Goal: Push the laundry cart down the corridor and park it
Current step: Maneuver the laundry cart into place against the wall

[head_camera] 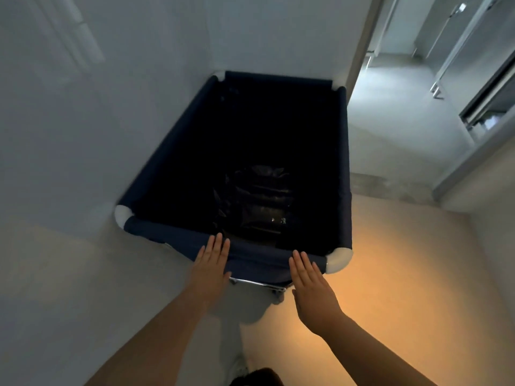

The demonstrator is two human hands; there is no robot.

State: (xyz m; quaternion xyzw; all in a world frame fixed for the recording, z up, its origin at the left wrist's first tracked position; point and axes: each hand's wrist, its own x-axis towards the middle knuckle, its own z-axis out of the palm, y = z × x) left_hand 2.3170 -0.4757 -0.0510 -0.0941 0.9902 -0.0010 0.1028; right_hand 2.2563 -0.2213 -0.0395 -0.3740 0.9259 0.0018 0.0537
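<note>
The laundry cart (167,231) is a dark blue fabric bin with white corner caps, standing in a corner against the white wall on its left and far side. A dark bag (262,199) lies deep inside it. My left hand (211,263) is flat with fingers together, fingertips over the near rim. My right hand (312,285) is flat too, fingertips at the near rim close to the white right corner cap. Neither hand grips the rim. A metal bar of the cart's frame (256,284) shows under the near side.
White walls (83,135) close in on the left and behind the cart. A doorway (390,107) to the right opens onto a brighter room with a grey floor. A window frame (487,107) runs along the far right. Warm light falls on the floor (404,288) at right.
</note>
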